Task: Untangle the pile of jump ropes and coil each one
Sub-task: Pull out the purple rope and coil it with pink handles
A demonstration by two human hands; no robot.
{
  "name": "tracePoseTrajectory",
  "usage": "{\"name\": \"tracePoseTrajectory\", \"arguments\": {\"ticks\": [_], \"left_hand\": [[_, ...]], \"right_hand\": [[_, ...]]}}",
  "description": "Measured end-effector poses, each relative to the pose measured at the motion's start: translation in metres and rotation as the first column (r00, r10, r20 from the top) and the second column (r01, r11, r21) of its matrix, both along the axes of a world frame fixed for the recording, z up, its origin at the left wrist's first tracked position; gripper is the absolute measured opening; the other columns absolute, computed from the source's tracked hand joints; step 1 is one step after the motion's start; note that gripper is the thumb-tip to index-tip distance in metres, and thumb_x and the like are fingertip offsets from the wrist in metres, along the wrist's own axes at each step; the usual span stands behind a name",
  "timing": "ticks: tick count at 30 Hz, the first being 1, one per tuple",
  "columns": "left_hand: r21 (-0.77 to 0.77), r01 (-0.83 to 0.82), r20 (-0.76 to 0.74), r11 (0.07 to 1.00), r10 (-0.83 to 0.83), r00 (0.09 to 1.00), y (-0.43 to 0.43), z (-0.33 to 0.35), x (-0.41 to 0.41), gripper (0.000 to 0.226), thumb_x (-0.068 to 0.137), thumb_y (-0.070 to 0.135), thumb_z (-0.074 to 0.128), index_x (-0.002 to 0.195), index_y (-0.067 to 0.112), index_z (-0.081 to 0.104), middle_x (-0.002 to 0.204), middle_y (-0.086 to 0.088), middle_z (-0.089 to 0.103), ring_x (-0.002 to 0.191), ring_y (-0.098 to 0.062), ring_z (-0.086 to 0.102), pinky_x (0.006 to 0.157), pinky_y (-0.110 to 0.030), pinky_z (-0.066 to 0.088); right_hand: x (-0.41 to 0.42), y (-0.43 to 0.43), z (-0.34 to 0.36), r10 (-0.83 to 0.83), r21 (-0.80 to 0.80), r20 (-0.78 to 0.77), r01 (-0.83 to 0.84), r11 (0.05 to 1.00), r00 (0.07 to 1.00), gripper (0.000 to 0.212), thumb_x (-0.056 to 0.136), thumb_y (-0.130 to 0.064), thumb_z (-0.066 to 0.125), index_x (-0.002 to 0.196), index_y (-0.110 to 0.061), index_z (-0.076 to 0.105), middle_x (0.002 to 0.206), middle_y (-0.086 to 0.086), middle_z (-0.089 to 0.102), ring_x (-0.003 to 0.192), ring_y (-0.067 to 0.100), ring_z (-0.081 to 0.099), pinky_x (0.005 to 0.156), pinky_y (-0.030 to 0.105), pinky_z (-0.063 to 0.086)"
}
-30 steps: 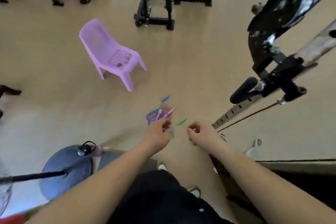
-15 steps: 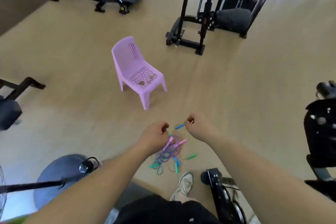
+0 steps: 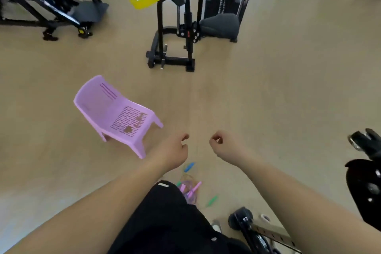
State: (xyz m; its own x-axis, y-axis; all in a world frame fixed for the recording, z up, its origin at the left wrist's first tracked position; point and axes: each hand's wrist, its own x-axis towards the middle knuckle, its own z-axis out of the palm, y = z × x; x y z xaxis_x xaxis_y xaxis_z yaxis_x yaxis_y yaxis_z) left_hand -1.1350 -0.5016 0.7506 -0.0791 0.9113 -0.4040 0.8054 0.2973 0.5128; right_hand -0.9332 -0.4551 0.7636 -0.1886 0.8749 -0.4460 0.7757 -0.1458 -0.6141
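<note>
The tangled pile of jump ropes lies on the tan floor close to my feet, partly hidden by my dark clothing. Thin purple and green cords show in it, along with a blue handle, a pink handle and a green handle. My left hand is held out above and beyond the pile with its fingers curled in. My right hand is level with it, a hand's width to the right, also curled. I see no rope in either hand.
A small lilac plastic chair stands left of my hands. A black and yellow gym machine is straight ahead, and another black frame sits far left. Black equipment and a wheeled bar crowd the right and lower right.
The view has tilted up, so the pile now sits lower, near my feet. Both hands have lifted clear of the pile and moved slightly apart.
</note>
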Motion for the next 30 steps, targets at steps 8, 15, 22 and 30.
{"name": "tracePoseTrajectory", "arguments": {"ticks": [8, 15, 22, 30], "left_hand": [[-0.027, 0.627, -0.016, 0.779, -0.627, 0.779, 0.139, -0.026, -0.01, 0.038, 0.098, 0.02, 0.049, 0.135, 0.021, 0.058, 0.131, 0.001, 0.063, 0.12, -0.021, 0.059, 0.102, -0.03, 0.046], [-0.001, 0.94, -0.006, 0.342, -0.94, 0.342, 0.138, -0.015, 0.011, 0.036, 0.096, 0.018, 0.053, 0.131, 0.013, 0.062, 0.126, -0.007, 0.064, 0.116, -0.026, 0.061, 0.101, -0.035, 0.048], [-0.056, 0.998, 0.005, -0.013, -1.0, -0.013, 0.085, -0.034, 0.029, 0.032, 0.095, 0.011, 0.053, 0.125, 0.009, 0.065, 0.119, -0.011, 0.066, 0.111, -0.029, 0.062, 0.096, -0.032, 0.047], [-0.121, 0.919, -0.074, -0.377, -0.919, -0.387, 0.026, -0.059, 0.054, 0.037, 0.1, 0.02, 0.05, 0.135, 0.015, 0.059, 0.134, -0.005, 0.06, 0.125, -0.026, 0.055, 0.104, -0.032, 0.044]], "right_hand": [[-0.017, 0.028, -0.017, -0.502, -0.009, 0.112, 0.506, 0.862, 0.858, 0.02, 0.098, -0.029, 0.056, 0.105, -0.017, 0.071, 0.093, 0.0, 0.064, 0.089, 0.021, 0.061, 0.077, 0.029, 0.046], [-0.037, -0.051, -0.008, -0.775, -0.032, 0.142, 0.786, 0.618, 0.615, 0.02, 0.097, -0.03, 0.058, 0.103, -0.018, 0.072, 0.099, 0.0, 0.068, 0.097, 0.02, 0.063, 0.077, 0.025, 0.041], [-0.076, -0.152, -0.025, -0.955, -0.039, 0.084, 0.958, 0.282, 0.285, 0.016, 0.095, -0.029, 0.059, 0.091, -0.017, 0.069, 0.093, 0.004, 0.069, 0.092, 0.025, 0.064, 0.072, 0.028, 0.04], [-0.154, -0.247, -0.067, -0.991, -0.117, 0.006, 0.984, -0.135, -0.136, 0.019, 0.096, -0.027, 0.059, 0.09, -0.013, 0.07, 0.088, 0.006, 0.073, 0.085, 0.025, 0.068, 0.075, 0.033, 0.051]]}}
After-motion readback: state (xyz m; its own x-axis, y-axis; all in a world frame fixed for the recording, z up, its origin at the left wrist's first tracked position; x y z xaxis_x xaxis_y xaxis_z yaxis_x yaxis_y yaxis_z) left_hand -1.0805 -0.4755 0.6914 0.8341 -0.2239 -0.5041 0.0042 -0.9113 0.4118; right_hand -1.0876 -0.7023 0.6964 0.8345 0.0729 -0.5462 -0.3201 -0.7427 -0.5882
